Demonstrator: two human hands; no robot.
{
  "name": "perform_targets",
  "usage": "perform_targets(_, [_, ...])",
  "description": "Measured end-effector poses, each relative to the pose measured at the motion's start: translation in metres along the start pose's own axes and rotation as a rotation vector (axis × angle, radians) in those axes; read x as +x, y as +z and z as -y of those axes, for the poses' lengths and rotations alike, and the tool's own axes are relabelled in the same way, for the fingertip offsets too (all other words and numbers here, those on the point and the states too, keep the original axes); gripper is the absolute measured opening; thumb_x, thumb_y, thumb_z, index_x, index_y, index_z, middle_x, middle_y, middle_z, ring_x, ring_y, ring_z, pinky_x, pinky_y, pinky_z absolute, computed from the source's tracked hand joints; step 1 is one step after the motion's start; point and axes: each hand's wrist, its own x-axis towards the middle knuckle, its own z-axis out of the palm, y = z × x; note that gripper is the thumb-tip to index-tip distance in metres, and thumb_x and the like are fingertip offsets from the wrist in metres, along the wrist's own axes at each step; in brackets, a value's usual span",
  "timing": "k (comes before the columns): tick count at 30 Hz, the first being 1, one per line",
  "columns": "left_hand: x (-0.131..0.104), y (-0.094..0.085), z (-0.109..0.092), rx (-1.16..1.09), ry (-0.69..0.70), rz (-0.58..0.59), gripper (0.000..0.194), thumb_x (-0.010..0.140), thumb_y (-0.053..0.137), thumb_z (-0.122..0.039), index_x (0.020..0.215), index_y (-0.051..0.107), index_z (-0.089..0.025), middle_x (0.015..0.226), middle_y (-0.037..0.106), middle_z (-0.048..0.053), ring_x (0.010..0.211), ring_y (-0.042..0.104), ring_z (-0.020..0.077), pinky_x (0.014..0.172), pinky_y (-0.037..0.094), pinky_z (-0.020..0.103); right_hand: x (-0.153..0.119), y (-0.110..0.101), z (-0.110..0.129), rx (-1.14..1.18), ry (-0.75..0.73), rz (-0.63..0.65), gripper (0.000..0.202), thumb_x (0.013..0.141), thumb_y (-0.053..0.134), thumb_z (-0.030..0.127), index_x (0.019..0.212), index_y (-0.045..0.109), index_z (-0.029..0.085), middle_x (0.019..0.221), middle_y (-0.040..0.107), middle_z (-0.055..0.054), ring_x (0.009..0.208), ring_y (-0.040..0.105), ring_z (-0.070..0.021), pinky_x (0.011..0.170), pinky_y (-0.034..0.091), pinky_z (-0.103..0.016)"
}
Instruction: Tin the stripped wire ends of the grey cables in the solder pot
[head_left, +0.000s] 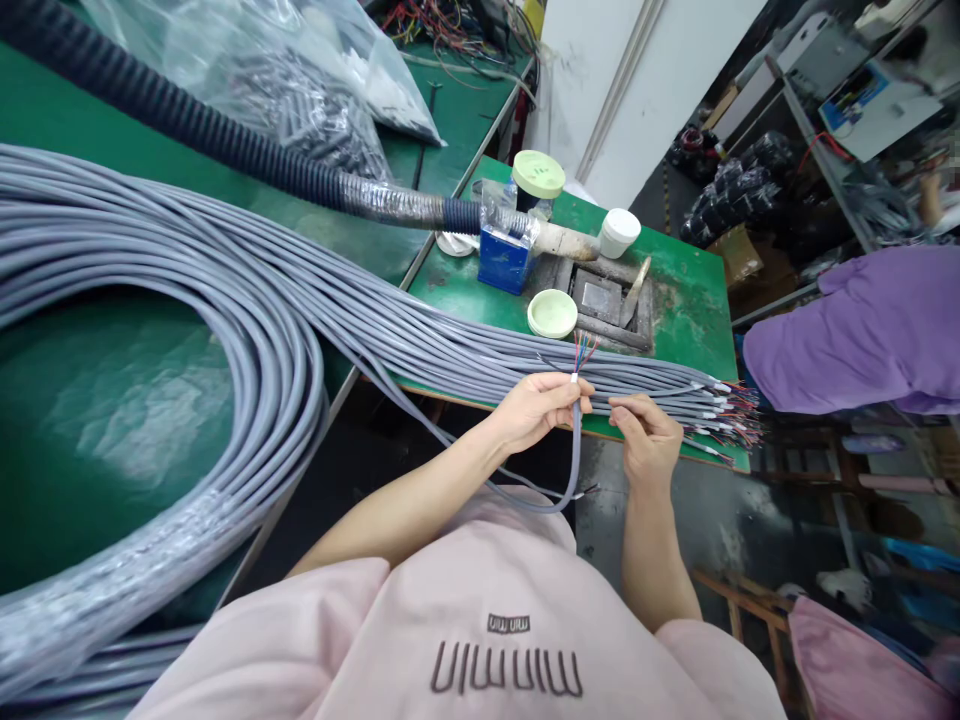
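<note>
Pinched in my left hand is the end of a grey cable, with a white band below its fanned-out coloured wires. The cable hangs down from the fingers and curves back to the left. Just to the right, my right hand has its thumb and fingers drawn together; whether anything small is between them I cannot make out. Behind both hands lies a thick bundle of grey cables, their stripped wire ends gathered at the right.
A black corrugated hose ends above a blue box. Near it are a soldering pot, a pale green lid and a white tub. Coiled cable fills the left. A person in purple is at the right.
</note>
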Motion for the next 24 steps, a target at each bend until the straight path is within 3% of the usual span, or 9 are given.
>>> perform_targets(10, [-0.001,0.007,0.002,0.157,0.077,-0.024,0.035,0.064,0.084,-0.037,0.085,0.075,-0.011,0.071,0.07,0.005,0.058,0.059,0.0074,0.06,0.05,0.02,0.013,0.002,0.03,-0.131,-0.19,0.049,0.013,0.08,0.068,0.021,0.086,0.075,0.029,0.08,0.067,-0.001,0.078,0.059,-0.0178,0.07,0.046,-0.033])
perform_targets(13, [-0.002,0.006,0.005,0.22,0.076,-0.005,0.034,0.066,0.083,-0.038,0.085,0.075,-0.012,0.072,0.071,0.005,0.06,0.061,0.0076,0.061,0.05,0.019,0.024,0.005,0.037,-0.118,-0.108,0.109,0.008,0.079,0.069,0.026,0.085,0.075,0.027,0.082,0.067,-0.001,0.079,0.06,-0.0174,0.073,0.048,-0.032])
perform_targets(18, [-0.003,0.002,0.009,0.26,0.05,0.062,0.034,0.067,0.082,-0.039,0.085,0.075,-0.011,0.073,0.071,0.006,0.061,0.06,0.0086,0.062,0.049,0.021,0.041,0.013,0.038,0.097,0.114,0.304,0.014,0.077,0.072,0.035,0.087,0.073,0.025,0.085,0.068,-0.001,0.077,0.062,-0.0156,0.072,0.051,-0.03])
perform_targets(24, [-0.003,0.003,0.01,0.298,0.059,0.072,0.036,0.066,0.082,-0.041,0.081,0.075,-0.009,0.071,0.071,0.008,0.059,0.059,0.0093,0.061,0.047,0.022,0.048,0.026,0.038,0.159,0.132,0.268,0.009,0.072,0.076,0.029,0.071,0.07,0.022,0.07,0.064,0.002,0.066,0.057,-0.0113,0.064,0.047,-0.024])
